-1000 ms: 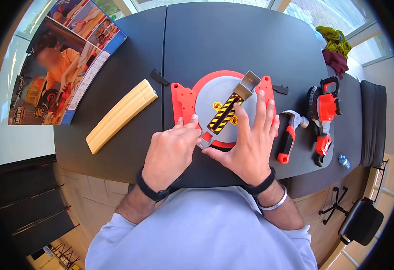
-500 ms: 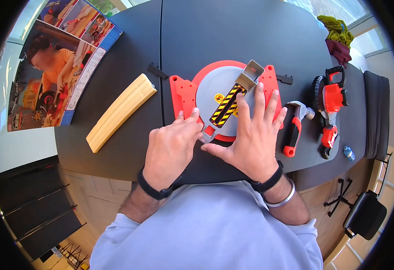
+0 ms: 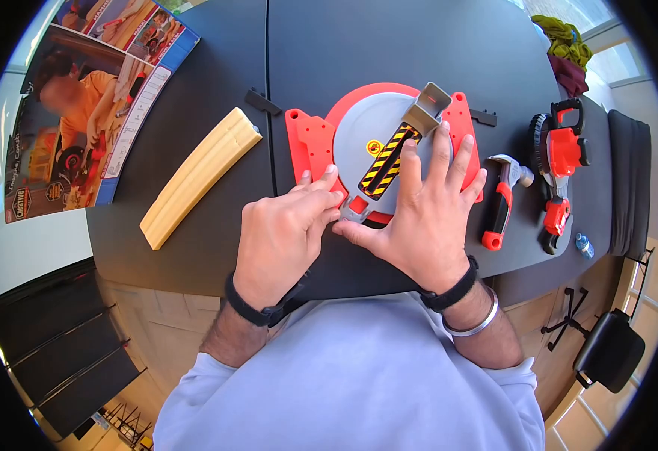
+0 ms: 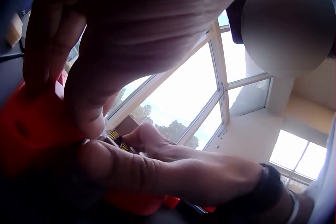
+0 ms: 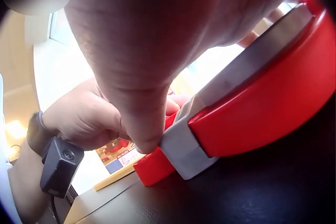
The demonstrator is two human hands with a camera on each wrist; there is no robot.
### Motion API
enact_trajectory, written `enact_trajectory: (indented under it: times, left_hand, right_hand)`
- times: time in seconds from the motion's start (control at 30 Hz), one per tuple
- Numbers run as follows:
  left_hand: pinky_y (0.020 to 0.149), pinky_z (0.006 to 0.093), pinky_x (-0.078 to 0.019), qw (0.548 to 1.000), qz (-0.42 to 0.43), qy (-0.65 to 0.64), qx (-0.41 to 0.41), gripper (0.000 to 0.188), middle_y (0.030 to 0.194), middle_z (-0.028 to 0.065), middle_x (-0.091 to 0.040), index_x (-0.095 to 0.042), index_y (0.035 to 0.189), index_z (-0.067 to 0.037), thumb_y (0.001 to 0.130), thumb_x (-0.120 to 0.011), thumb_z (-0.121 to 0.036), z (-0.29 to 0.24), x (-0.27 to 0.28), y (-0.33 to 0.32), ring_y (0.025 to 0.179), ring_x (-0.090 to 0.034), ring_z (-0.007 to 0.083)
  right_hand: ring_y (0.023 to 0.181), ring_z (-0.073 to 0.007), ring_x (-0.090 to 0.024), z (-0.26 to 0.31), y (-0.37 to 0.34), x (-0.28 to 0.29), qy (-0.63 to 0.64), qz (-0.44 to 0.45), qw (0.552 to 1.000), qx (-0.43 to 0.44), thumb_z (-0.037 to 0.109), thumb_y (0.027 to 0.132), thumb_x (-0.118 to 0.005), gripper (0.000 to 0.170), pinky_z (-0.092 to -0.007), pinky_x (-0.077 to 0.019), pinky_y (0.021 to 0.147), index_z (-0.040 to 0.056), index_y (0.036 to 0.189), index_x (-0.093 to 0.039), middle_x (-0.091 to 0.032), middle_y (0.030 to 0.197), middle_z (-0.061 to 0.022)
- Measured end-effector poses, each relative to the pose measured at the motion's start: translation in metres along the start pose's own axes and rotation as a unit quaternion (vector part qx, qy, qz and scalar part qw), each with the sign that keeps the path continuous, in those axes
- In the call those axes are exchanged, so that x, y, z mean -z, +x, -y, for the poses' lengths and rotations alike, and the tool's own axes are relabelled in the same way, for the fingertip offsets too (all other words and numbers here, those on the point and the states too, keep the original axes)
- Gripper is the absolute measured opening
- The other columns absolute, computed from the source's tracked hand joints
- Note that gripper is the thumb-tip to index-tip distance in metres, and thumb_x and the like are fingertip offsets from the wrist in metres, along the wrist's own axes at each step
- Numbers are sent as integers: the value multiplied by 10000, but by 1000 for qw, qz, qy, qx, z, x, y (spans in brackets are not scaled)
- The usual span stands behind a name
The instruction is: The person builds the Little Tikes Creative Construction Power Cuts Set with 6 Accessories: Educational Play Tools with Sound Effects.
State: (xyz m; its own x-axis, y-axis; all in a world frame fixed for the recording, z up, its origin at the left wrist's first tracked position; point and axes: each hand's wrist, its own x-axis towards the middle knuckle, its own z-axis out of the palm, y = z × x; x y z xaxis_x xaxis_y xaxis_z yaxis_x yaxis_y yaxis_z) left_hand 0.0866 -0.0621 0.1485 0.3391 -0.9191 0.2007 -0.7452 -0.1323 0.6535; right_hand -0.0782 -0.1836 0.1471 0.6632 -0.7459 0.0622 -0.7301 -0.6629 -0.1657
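Note:
A toy mitre-saw base [image 3: 310, 143] lies on the black table: red side pieces around a grey round turntable [image 3: 359, 131], with a black-and-yellow striped slot and a grey bracket [image 3: 428, 109] at its far end. At the near front edge my left hand [image 3: 280, 233] pinches around the grey tab [image 5: 189, 153], fingers over the red side piece. Its grip is partly hidden by the hand itself. My right hand [image 3: 427, 222] lies spread over the turntable's right side, fingers straight toward the bracket. Its thumb [image 5: 144, 134] reaches the grey tab.
A light wooden plank [image 3: 201, 177] lies left, beside a large toy box [image 3: 89, 120]. To the right are a toy hammer [image 3: 502, 207] and a red-and-black toy saw [image 3: 562, 161]. Small black strips [image 3: 263, 101] flank the base. A bottle [image 3: 584, 245] sits far right.
The base and both hands sit slightly higher in the head view, as do the surrounding things. A second yellow sticker on the turntable is now covered by my right hand.

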Motion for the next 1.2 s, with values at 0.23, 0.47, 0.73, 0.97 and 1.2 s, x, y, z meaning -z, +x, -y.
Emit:
enact_trajectory:
  times: [0.23,0.47,0.73,0.97,1.2]
  left_hand:
    - [969,356,-666,1000,-4,-22,13,161,1187,179,-811,-818,1029,-9,876,-865,-18,4,0,-1,1024,-817,330]
    - [948,351,-666,1000,3,2,11,142,1180,192,-813,-811,1024,13,886,-845,15,0,1,-1,1025,-825,318]
    - [963,370,-663,999,-9,-25,27,120,1181,213,-814,-794,1008,35,905,-776,94,2,-3,-4,884,-851,279]
    - [1068,399,-626,999,-9,-22,25,123,1174,203,-820,-774,1002,47,916,-730,123,0,-4,-4,818,-846,259]
    - [1068,401,-626,999,-1,-24,30,98,1182,205,-819,-759,991,55,929,-722,121,-1,-3,-3,808,-845,243]
  right_hand:
    - [1562,-631,-240,1,0,-1,3,-2,1000,1,761,627,-906,1192,-878,-306,1075,-17,1476,-597,-321,1690,-345]
    - [1542,-674,-233,4,1,-7,4,-14,1000,-5,747,635,-898,1176,-910,-295,1034,-18,1475,-595,-315,1681,-371]
    - [1547,-642,-259,-1,-2,0,-4,0,1000,11,688,637,-926,1188,-854,-334,1058,12,1530,-529,-304,1700,-335]
    - [1581,-630,-238,-26,-13,11,50,-7,996,68,544,622,-988,1222,-778,-338,1164,68,1636,-498,-213,1763,-336]
    - [1609,-555,-304,-48,-23,14,150,19,988,17,279,611,-1046,1312,-600,-361,1280,45,1704,-360,-202,1761,-360]
